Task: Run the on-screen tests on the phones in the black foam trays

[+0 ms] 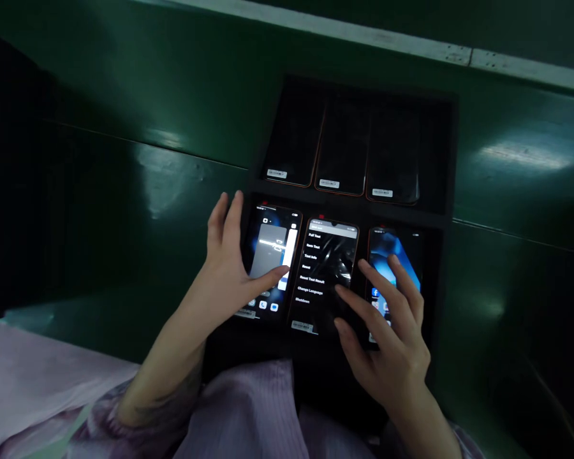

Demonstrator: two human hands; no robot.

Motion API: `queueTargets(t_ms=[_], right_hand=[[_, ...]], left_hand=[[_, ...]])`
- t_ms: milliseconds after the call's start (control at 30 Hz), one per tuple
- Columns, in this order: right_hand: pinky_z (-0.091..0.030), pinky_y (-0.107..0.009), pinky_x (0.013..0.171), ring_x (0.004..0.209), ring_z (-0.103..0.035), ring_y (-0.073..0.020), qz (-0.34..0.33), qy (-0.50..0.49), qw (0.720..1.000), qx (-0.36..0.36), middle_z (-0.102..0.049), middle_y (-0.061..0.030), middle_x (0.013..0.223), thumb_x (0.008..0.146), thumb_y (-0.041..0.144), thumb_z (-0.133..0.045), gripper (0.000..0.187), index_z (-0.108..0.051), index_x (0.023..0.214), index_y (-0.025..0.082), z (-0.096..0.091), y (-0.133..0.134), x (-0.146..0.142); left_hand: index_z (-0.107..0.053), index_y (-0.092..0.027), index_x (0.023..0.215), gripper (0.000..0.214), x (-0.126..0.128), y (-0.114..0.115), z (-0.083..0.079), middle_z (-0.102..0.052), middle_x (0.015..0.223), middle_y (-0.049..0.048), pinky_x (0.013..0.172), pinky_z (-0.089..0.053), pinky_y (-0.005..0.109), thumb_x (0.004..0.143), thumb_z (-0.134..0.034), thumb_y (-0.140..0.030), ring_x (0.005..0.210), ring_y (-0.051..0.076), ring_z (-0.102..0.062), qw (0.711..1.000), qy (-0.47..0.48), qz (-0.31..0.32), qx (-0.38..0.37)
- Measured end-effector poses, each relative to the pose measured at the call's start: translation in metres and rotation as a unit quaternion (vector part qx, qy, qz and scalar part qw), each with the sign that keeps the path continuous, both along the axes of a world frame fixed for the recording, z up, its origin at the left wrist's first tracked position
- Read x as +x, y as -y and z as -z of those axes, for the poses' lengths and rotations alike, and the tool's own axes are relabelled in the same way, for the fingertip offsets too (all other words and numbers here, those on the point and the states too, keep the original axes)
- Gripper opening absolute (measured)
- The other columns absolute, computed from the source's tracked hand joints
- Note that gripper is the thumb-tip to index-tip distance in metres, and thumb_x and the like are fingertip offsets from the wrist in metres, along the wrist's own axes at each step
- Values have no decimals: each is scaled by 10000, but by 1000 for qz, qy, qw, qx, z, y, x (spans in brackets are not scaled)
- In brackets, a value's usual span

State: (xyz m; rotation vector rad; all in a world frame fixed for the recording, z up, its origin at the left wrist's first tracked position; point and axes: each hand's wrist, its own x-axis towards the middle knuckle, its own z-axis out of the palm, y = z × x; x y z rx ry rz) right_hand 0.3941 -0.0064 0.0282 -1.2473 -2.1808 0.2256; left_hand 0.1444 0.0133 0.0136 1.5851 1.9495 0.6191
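Three lit smartphones lie in a row in the near part of a black tray [447, 255]. My left hand [227, 268] is open over the left smartphone [268, 248], its thumb across the screen, which shows app cards. The middle smartphone [318, 268] displays a text menu with lines such as "Full Test" and "Item Test". Over the gap between the middle and the right smartphone [385, 245] my right hand [387, 338] hovers or rests, fingers spread. It covers part of the right phone's blue home screen. Whether the fingertips touch glass I cannot tell.
Farther back in the tray lie three dark-screened smartphones, the left one [294, 140], the middle one [343, 146] and the right one [393, 153], each with a white label. A green surface [172, 76] surrounds the tray, with a pale strip [363, 35] beyond.
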Motion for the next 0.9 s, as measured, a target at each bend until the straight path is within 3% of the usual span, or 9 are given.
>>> queueTargets(t_ms=[167,267,400,567,733,900], right_hand=[[-562,-527,1118,1514,-467,-360,16,-4,1000,16,-684,-126,1376,988,184,-629,202,-729,1163,189,-4,2,-2],[-550,-510,1131,1516,-461,-350,24,1,999,22,-691,-131,1360,985,152,-621,189,-746,1123,180,-3,8,-13],[-539,-516,1150,1530,-433,-342,5,10,1000,2,-679,-132,1381,978,149,-625,171,-759,1080,179,3,13,-28],[-558,-510,1133,1538,-415,-328,-24,12,1000,-15,-678,-122,1375,972,146,-633,172,-770,1067,188,5,12,-38],[-567,-489,1129,1533,-424,-320,-46,13,999,-14,-696,-126,1344,958,137,-632,154,-771,1007,179,5,11,-46],[-596,-499,1091,1486,-491,-334,-52,30,998,-15,-729,-110,1310,924,132,-642,146,-772,904,195,4,11,-52]], left_hand=[[-65,-396,1671,923,-9,8,6,-201,1765,64,1323,-258,584,962,-634,-561,1637,337,-189,977,209,11,30],[-120,-462,1657,830,-14,14,11,-202,1771,-23,1345,-256,516,991,-615,-449,1641,299,-184,962,266,40,41],[-194,-475,1644,798,-26,19,16,-201,1772,-59,1330,-303,500,981,-629,-385,1645,280,-160,949,311,44,12],[-297,-404,1639,851,-42,19,15,-199,1775,-20,1288,-364,571,913,-738,-359,1644,353,-86,949,312,45,-28],[-232,-435,1654,859,-48,22,21,-155,1784,-24,1272,-390,549,949,-714,-345,1648,328,-62,946,313,81,-26],[-201,-435,1659,862,-48,24,22,-185,1779,-7,1286,-351,568,963,-700,-340,1644,333,-143,942,321,95,-31]])
